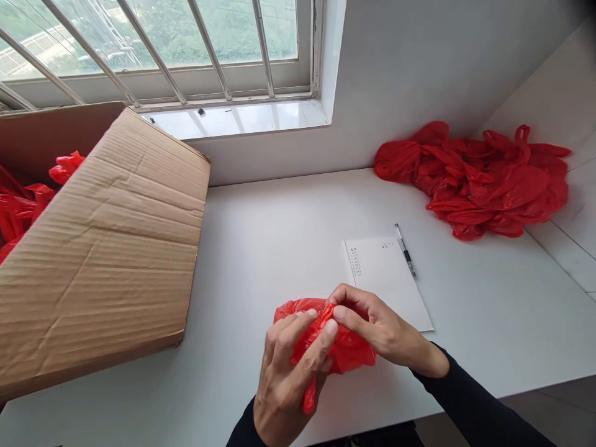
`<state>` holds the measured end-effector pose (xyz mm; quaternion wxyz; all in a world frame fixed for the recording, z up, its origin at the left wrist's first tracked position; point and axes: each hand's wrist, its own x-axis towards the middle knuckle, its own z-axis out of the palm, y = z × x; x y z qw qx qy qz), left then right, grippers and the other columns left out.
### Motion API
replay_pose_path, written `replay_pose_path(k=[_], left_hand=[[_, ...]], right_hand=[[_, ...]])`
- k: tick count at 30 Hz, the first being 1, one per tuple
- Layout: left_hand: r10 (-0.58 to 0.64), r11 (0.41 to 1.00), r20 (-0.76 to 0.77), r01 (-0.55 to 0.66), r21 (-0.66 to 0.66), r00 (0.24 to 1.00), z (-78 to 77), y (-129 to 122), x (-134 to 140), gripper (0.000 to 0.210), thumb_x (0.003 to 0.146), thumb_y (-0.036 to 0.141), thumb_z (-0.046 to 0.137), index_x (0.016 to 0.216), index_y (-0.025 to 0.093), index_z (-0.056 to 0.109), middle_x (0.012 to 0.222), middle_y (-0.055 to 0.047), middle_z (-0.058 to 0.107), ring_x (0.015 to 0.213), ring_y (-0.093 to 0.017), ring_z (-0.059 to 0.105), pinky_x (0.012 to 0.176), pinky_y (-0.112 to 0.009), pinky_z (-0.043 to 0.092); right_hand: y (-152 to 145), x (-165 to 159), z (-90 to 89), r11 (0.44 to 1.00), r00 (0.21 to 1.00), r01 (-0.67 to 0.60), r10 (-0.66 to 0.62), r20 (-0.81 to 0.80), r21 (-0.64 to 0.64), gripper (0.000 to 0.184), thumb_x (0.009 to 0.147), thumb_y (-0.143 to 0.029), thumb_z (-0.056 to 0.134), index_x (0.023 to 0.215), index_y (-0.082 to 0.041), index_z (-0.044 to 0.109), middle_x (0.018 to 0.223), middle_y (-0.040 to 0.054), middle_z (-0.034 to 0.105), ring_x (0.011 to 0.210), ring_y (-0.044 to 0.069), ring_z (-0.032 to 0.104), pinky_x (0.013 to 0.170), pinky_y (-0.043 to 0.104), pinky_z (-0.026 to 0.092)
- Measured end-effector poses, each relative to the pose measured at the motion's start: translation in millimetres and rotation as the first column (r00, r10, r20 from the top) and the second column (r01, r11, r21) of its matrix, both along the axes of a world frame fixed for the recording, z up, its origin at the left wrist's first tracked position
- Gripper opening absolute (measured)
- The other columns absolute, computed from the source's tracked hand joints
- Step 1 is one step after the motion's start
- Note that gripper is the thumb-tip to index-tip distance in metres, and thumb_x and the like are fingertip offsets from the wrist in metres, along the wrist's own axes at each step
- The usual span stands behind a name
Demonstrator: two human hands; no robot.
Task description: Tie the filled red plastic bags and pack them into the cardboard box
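Observation:
A crumpled red plastic bag is between my two hands, just over the white table near its front edge. My left hand grips the bag from the left, and a twisted end of red plastic hangs below its palm. With thumb and fingertips, my right hand pinches a gathered part of the bag at its top. The fingers of both hands nearly meet there, and they partly hide the plastic. Just beyond my right hand lies a sheet of white paper with small handwriting.
On the left stands a large cardboard box holding red plastic bags. A pile of red bags lies at the back right against the wall. Beside the paper is a pen. A barred window is behind the white table.

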<state>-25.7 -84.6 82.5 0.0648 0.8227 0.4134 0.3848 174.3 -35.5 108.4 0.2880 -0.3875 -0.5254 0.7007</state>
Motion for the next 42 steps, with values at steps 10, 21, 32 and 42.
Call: replay_pose_path(k=[10,21,32,42], left_hand=[[0.158,0.97,-0.173,-0.186,-0.156,0.972,-42.3,-62.8,-58.5,0.059,0.094,0.003,0.049,0.149,0.021,0.049,0.145,-0.011,0.059,0.141,-0.033,0.045,0.114,-0.05,0.04],[-0.075,0.988,-0.427,0.01,-0.154,0.901,-51.1,-16.2,-6.2,0.059,0.098,0.02,0.051,0.155,0.013,0.036,0.162,-0.013,0.036,0.153,-0.031,0.024,0.124,-0.051,0.024],[-0.073,0.981,-0.508,-0.03,-0.191,0.858,-69.9,-17.6,5.7,0.06,0.095,0.014,0.049,0.154,0.008,0.036,0.161,-0.014,0.038,0.154,-0.03,0.023,0.126,-0.048,0.019],[-0.069,0.979,-0.476,-0.032,-0.201,0.877,-77.5,-17.3,6.8,0.059,0.094,0.01,0.046,0.152,0.004,0.037,0.164,-0.015,0.031,0.152,-0.033,0.025,0.125,-0.051,0.019]], right_hand=[[-16.3,58.0,-45.2,0.933,0.843,0.338,-0.359,0.4,0.127,0.032,0.102,-0.05,0.046,0.085,-0.023,0.052,0.081,-0.0014,0.051,0.076,0.016,0.049,0.074,0.032,0.043],[-60.5,-4.8,-65.9,0.72,0.843,-0.039,-0.349,0.409,0.693,0.051,0.101,-0.022,0.048,0.15,-0.025,0.037,0.146,0.0093,0.056,0.139,0.027,0.047,0.117,0.052,0.038],[-68.1,-8.4,-107.4,0.522,0.617,-0.359,-0.489,0.617,0.773,0.067,0.095,-0.022,0.049,0.159,-0.015,0.028,0.158,0.0092,0.044,0.151,0.029,0.03,0.127,0.053,0.019],[-68.6,-11.1,-116.1,0.528,0.589,-0.394,-0.483,0.648,0.752,0.062,0.099,-0.023,0.043,0.158,-0.011,0.03,0.163,0.0088,0.035,0.152,0.03,0.025,0.126,0.051,0.02]])
